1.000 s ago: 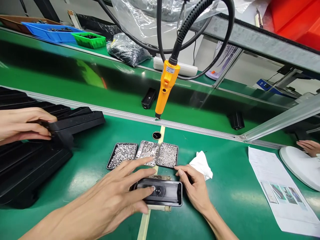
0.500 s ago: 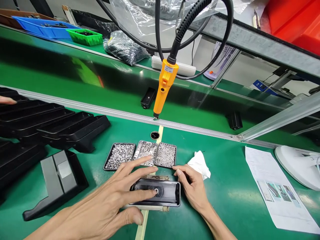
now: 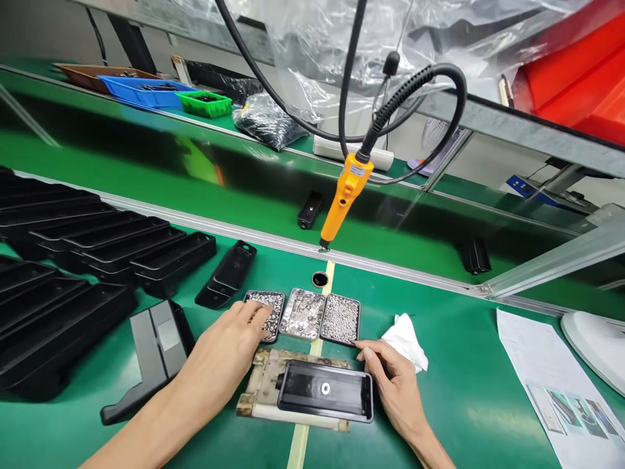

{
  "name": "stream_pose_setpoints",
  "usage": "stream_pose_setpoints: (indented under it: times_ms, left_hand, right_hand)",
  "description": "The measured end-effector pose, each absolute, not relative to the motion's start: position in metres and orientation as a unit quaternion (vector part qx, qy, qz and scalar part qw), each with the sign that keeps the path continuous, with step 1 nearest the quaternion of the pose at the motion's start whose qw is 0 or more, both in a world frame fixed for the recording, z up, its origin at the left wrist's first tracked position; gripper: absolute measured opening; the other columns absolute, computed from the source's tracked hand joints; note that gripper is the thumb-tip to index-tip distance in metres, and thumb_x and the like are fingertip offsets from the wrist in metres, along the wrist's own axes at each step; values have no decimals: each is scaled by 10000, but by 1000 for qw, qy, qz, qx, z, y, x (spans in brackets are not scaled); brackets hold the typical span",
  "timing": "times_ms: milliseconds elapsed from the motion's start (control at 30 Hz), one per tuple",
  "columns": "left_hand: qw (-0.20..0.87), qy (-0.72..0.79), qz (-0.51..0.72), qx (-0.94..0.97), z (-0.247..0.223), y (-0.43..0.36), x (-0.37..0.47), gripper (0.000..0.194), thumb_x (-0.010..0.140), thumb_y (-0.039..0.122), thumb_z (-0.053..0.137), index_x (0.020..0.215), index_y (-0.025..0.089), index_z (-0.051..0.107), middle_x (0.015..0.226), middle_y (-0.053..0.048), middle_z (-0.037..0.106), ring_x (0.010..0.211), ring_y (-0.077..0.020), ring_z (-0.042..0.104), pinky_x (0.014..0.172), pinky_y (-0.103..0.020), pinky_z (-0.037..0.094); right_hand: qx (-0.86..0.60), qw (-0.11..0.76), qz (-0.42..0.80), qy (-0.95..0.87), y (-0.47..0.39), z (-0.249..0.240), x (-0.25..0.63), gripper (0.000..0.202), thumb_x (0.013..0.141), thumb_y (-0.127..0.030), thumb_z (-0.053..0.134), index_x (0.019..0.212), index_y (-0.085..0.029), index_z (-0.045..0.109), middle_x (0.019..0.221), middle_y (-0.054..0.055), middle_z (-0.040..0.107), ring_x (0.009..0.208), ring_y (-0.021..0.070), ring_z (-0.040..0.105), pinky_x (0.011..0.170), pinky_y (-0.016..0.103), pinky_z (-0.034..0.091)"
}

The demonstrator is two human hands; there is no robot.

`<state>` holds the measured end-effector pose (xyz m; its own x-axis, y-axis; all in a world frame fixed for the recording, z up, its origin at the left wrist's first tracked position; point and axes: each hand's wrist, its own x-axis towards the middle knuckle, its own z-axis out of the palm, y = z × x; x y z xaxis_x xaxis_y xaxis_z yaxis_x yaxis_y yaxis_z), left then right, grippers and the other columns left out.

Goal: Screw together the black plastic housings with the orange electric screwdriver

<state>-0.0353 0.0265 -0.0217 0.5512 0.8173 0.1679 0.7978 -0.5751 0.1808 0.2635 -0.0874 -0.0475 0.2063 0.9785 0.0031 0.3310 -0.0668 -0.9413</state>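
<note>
My left hand [image 3: 232, 342] reaches into the left small tray [image 3: 276, 303] of shiny metal parts, thumb and fingertips slightly apart among them. My right hand [image 3: 394, 384] is curled beside the right small tray [image 3: 340, 319]. Its index fingertip is at that tray's near corner and its thumb is pressed to the finger; whatever may be between them is hidden. Between my hands a shallow black housing [image 3: 336, 407] lies on a worn, pale fixture block [image 3: 263, 384]. A ring-shaped metal washer [image 3: 325, 389] sits inside the housing. The middle tray [image 3: 303, 314] holds larger flat metal pieces.
An orange electric screwdriver [image 3: 346, 195] hangs from a cable beyond the trays. Rows of black housings [image 3: 170, 260] stand on the left, near a grey-and-black part [image 3: 163, 345]. White tissue [image 3: 405, 342] and a printed sheet [image 3: 537, 384] lie on the right.
My left hand has left the black housing and moved forward to the left tray. The washer stays in the housing. My right hand keeps its pose; the view has shifted.
</note>
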Motion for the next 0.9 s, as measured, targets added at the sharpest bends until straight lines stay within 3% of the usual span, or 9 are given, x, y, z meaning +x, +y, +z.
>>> stream_pose_setpoints:
  times_ms: [133,267,400,533,600,733,900]
  left_hand:
    - [55,467,120,874,-27,30,-30,282,1019,84,367,917,152,622,978,-91,576,932,-299,521,783,-446,434]
    - [70,464,148,871,-36,33,-31,329,1012,53,323,827,164,572,908,-75,548,859,-266,493,783,-422,408]
    - [82,447,186,871,-49,35,-37,310,958,-1,328,845,168,562,900,-72,546,863,-263,496,798,-417,398]
    - [88,437,228,866,-55,37,-41,315,938,-13,320,876,176,564,924,-71,543,882,-263,498,798,-408,383]
    - [97,434,262,856,-54,38,-40,306,977,33,306,877,181,554,916,-70,527,863,-260,492,767,-398,363]
    - [122,422,341,831,-46,37,-36,316,1058,179,294,844,194,526,840,-59,502,765,-233,475,688,-365,352]
    - [276,444,361,772,-39,32,-39,295,1101,342,299,890,221,466,787,-10,471,662,-183,458,610,-294,395]
  right_hand:
    - [-644,446,405,-471,-81,-41,267,432,986,-583,621,1143,-199,744,903,57,683,710,157,581,635,249,462]
    - [-647,469,357,-483,-45,-12,266,478,969,-597,629,1216,-192,692,961,80,692,750,177,604,651,276,494]
    - [-617,511,252,-542,21,24,249,529,961,-551,645,1360,-208,590,1182,117,667,1010,236,628,848,366,524]
    - [-575,551,225,-562,90,46,224,773,897,-514,748,1529,-242,395,1471,138,525,1305,294,532,1065,472,476]
    - [-549,568,243,-563,112,52,214,742,900,-487,748,1507,-233,405,1397,128,589,1295,292,550,1080,472,478]
    - [-545,573,243,-562,116,59,205,474,947,-462,684,1329,-215,549,1133,92,675,1125,263,629,949,397,539]
    - [-474,621,329,-531,74,70,201,475,974,-349,641,1400,-212,480,869,14,645,817,186,640,787,323,533]
